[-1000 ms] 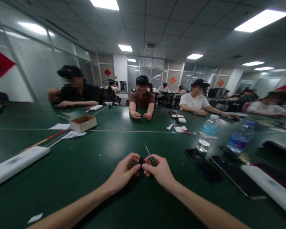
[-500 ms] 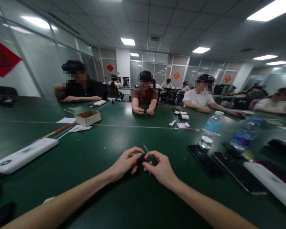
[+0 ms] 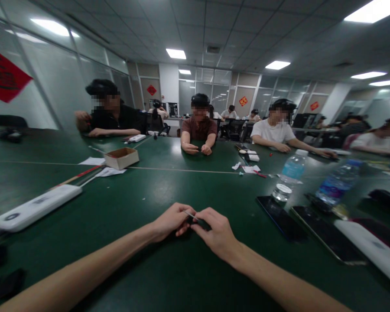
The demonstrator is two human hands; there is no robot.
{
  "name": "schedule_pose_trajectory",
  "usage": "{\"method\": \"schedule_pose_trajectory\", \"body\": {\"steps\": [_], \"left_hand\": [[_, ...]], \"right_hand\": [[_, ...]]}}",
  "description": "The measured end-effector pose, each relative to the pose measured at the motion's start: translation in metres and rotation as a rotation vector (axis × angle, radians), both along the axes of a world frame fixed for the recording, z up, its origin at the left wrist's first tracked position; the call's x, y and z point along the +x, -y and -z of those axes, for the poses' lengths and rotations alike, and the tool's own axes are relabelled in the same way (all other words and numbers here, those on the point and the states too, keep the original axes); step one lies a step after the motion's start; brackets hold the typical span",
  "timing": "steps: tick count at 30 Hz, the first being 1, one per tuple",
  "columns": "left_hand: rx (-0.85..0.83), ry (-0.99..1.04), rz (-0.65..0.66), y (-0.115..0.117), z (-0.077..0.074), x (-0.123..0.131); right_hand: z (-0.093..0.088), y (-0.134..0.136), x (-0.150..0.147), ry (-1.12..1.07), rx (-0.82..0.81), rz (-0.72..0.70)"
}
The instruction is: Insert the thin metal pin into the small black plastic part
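Over the green table (image 3: pixel 143 268), my right hand (image 3: pixel 216 236) is closed on a small screwdriver-like tool (image 3: pixel 204 224) with a dark handle and a thin metal shaft. The shaft points left, to the fingertips of my left hand (image 3: pixel 170 223). My left hand is closed too, its thumb and fingers pinched together around something small and dark that is mostly hidden. Both hands meet at the fingertips.
A white power strip (image 3: pixel 35 208) and an open cardboard box (image 3: pixel 121 158) lie to the left. To the right are two bottles (image 3: pixel 290 173), (image 3: pixel 338 182), phones (image 3: pixel 281 219) and a white device (image 3: pixel 370 247). Several people sit across the table.
The tool's shaft has swung from pointing up to lying low and leftward, against my left fingertips. My right fingers have closed further over the handle, and the hands are closer together.
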State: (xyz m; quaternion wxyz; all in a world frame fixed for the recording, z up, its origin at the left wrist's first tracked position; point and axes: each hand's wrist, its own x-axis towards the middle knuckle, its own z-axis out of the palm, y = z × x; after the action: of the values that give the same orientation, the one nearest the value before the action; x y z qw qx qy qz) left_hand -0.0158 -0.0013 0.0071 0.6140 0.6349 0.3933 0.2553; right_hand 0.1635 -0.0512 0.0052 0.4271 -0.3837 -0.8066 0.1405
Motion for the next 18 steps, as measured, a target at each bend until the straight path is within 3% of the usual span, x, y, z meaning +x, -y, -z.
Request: {"method": "schedule_pose_trajectory", "body": {"steps": [11,18], "left_hand": [[0.116,-0.045,0.045,0.0073,-0.0048,0.0033],[-0.065,0.154,0.0,0.0047,-0.0063,-0.0008]], "right_hand": [[-0.0031,-0.0054,0.0,-0.098,-0.185,0.126],[-0.0075,-0.0057,-0.0004,-0.204,-0.273,0.153]]}}
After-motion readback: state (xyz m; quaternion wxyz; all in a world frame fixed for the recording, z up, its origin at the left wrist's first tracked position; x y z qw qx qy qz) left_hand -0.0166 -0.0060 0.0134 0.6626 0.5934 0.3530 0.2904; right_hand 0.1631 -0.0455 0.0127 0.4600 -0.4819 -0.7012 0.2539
